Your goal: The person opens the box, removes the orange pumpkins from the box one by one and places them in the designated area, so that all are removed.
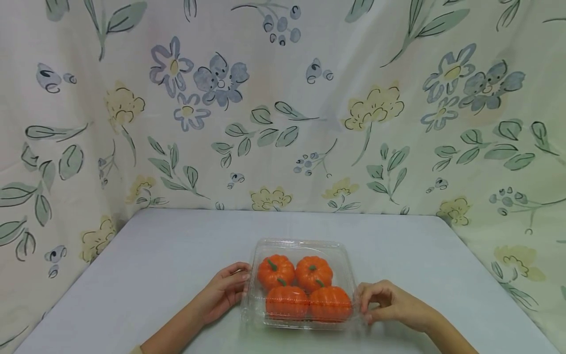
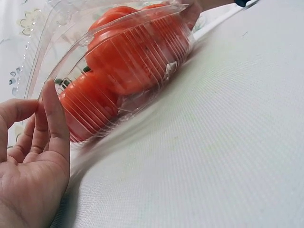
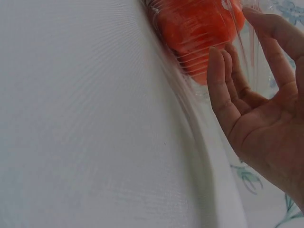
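Observation:
A clear plastic clamshell container stands on the table, with several small orange pumpkins with green stems inside, such as the front right pumpkin. At its left side my left hand pinches the rim between thumb and fingertips. My right hand holds the opposite side with bent fingers. In the left wrist view, the left hand meets the ribbed wall near the rim. In the right wrist view, the right hand has one digit at the rim and other fingertips by the wall. Whether the lid is fully fastened, I cannot tell.
The white table spreads around the container. A curtain printed with flowers and leaves hangs behind the table and along both sides.

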{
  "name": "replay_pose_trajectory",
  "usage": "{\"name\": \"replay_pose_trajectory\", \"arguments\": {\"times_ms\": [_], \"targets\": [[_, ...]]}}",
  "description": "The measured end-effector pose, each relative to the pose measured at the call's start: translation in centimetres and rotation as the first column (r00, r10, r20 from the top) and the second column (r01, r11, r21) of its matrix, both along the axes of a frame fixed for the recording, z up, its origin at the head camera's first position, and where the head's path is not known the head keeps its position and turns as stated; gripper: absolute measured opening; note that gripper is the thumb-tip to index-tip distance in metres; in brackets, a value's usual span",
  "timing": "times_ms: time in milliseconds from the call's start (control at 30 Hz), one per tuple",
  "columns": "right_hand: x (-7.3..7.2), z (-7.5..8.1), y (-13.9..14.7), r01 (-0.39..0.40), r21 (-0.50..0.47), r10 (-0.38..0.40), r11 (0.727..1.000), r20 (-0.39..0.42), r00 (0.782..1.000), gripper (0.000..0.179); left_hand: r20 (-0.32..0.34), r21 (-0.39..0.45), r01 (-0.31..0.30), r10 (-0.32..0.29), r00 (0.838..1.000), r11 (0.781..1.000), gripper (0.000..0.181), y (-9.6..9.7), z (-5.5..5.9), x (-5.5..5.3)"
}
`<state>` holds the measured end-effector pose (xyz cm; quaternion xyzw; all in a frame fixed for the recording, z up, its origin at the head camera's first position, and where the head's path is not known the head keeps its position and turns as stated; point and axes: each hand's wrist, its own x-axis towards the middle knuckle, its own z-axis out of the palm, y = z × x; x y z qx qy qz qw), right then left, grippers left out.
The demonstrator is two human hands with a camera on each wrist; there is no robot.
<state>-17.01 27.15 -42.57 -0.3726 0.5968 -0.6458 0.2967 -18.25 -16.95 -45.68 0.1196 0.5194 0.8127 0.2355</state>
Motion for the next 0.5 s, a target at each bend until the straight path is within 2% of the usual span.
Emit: {"name": "replay_pose_trajectory", "arguments": {"times_ms": [233,367,500], "targets": [[-0.06,0.35,0.16,0.126,0.075,-0.118,0.989,-0.1,0.988,0.013,-0.005,-0.03,-0.01,0.01,1.0,0.999,0.018,0.0,0.06,-0.05],[-0.05,0.51,0.11,0.173,0.072,-0.161,0.982,-0.144,0.976,0.017,-0.008,-0.038,-0.008,0.008,1.0,0.999,0.017,0.0,0.19,-0.05],[-0.04,0.58,0.18,0.228,0.084,-0.209,0.97,-0.189,0.959,0.012,-0.017,-0.035,0.006,-0.006,1.0,0.999,0.016,0.02,0.35,-0.05]]}}
